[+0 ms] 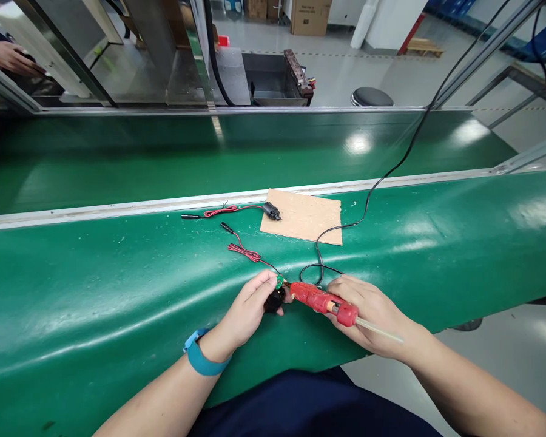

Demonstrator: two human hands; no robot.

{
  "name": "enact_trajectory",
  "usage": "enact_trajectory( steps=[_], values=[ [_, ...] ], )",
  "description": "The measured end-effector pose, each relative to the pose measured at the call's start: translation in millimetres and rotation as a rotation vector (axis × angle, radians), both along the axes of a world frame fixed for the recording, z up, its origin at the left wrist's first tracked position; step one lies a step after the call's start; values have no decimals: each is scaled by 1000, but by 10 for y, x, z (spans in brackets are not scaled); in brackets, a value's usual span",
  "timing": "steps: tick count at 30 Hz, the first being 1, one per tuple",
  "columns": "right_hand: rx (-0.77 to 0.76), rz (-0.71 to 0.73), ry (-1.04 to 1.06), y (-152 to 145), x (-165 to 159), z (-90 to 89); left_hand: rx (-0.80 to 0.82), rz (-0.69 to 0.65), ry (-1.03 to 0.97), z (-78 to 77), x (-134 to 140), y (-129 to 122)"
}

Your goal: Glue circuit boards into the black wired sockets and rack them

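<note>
My right hand (368, 309) is wrapped round a red hot glue gun (312, 297), with a pale glue stick (380, 331) poking out of its back end. The gun's nozzle points left, at a small green circuit board (279, 281). Pinched in my left hand (252, 306) are that board and a small black housing (274, 301) under it; my fingers partly cover both. A red and black cable (244, 252), bundled and ending in a black plug (226, 227), runs from the board. Whether the nozzle touches the board I cannot tell.
On a brown cardboard piece (307, 215) rests another black part (272, 211) with its own red and black cable (221, 212). A black power cord (368, 197) crosses the green bench (118, 291). Beyond a white rail (164, 203) lies a second green surface (277, 149). Another person's hand (11, 57) shows far left.
</note>
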State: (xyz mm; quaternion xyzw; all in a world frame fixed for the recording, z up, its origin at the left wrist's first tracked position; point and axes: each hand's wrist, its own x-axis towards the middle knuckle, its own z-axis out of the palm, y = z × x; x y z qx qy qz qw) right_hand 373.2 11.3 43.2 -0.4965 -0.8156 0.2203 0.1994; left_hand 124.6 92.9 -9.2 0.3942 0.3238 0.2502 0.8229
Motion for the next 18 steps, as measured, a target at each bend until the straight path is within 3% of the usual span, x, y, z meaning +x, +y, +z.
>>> enact_trajectory(
  steps=[9,18],
  values=[
    [26,35,-79,40,-21,95,184,-18,127,43,-21,-27],
    [64,31,-124,34,-68,140,228,-7,184,94,-22,-16]
  ],
)
